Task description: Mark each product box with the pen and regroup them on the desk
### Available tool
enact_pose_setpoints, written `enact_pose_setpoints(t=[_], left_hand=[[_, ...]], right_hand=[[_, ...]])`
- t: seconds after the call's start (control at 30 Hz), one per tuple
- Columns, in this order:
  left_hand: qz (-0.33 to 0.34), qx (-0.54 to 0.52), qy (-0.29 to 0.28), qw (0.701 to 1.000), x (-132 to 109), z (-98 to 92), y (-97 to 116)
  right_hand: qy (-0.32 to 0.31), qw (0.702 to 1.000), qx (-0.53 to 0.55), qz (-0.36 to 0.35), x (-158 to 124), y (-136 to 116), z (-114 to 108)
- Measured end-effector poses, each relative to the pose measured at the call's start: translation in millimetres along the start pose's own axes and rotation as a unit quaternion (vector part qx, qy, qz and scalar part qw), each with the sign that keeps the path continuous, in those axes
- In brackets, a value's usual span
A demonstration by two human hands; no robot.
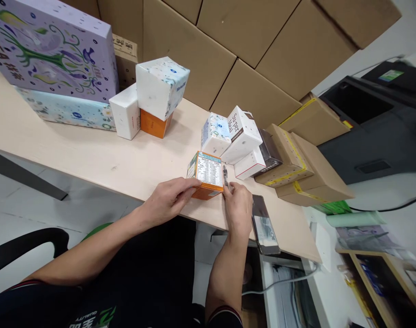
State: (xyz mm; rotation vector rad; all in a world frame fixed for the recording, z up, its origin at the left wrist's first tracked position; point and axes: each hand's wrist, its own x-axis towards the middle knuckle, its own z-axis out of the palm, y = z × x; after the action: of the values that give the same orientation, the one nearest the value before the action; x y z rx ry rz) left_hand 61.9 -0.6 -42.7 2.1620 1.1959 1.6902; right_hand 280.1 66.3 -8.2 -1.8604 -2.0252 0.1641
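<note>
A small orange box [208, 175] with a white printed label on top stands near the table's front edge. My left hand [172, 197] pinches its near left corner with thumb and forefinger. At the box's right side is my right hand [238, 205], closed around a slim dark pen [225, 174] that points away from me, with the fingertips close against the box. Its curled fingers are partly hidden. Just right of that hand lies a dark flat case or tablet [265, 228] with a pale patch, overhanging the table edge.
Behind the orange box sit a white box with dark lettering [244, 132], a floral tissue pack [215, 132] and a low white box [251, 165]. Taped cartons [295, 159] stand right. Farther left are a purple tea box [58, 50] and a large floral pack [163, 86]. Big cartons [180, 50] wall the back.
</note>
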Motion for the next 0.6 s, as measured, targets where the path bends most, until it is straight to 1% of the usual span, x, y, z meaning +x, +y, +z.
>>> enact_pose_setpoints(t=[0.03,0.13,0.17,0.2,0.23,0.3,0.33,0.37,0.4,0.47,0.53,0.6], left_hand=[[-0.001,-0.002,-0.001,1.000,-0.1,0.1,0.0],[-0.003,-0.012,-0.002,1.000,-0.5,0.2,0.2],[-0.005,-0.014,-0.002,1.000,-0.6,0.1,0.2],[-0.007,-0.015,-0.002,1.000,-0.6,0.0,0.2],[-0.008,-0.015,-0.002,1.000,-0.5,-0.1,0.2],[-0.008,-0.012,-0.002,1.000,-0.3,-0.3,0.0],[-0.005,-0.011,-0.001,1.000,0.0,-0.4,-0.1],[-0.001,-0.009,0.000,1.000,0.3,-0.4,-0.1],[0.002,-0.007,0.000,1.000,0.7,-0.3,-0.2],[0.009,-0.004,-0.001,1.000,1.3,0.1,-0.2],[0.012,-0.001,-0.001,1.000,1.5,0.6,-0.3],[0.014,0.001,0.001,1.000,1.4,1.0,-0.6]], right_hand=[[0.025,1.000,0.008,0.003,-5.1,3.5,-1.7],[0.133,0.990,0.030,0.028,-29.1,23.0,-13.5],[0.152,0.987,0.018,0.043,-38.6,32.2,-19.3],[0.144,0.988,-0.010,0.060,-47.8,42.2,-25.3],[0.120,0.988,-0.039,0.090,-56.2,52.5,-31.3],[0.054,0.981,-0.072,0.173,-68.6,72.1,-40.9],[0.020,0.976,-0.074,0.202,-72.2,80.4,-44.0],[-0.007,0.974,-0.066,0.216,-74.0,87.2,-45.7],[-0.023,0.975,-0.055,0.214,-74.3,92.3,-46.3],[-0.025,0.982,-0.033,0.185,-71.9,97.4,-45.0],[-0.001,0.986,-0.024,0.162,-68.3,96.9,-42.4],[0.023,0.987,-0.020,0.160,-66.9,93.5,-40.6]])
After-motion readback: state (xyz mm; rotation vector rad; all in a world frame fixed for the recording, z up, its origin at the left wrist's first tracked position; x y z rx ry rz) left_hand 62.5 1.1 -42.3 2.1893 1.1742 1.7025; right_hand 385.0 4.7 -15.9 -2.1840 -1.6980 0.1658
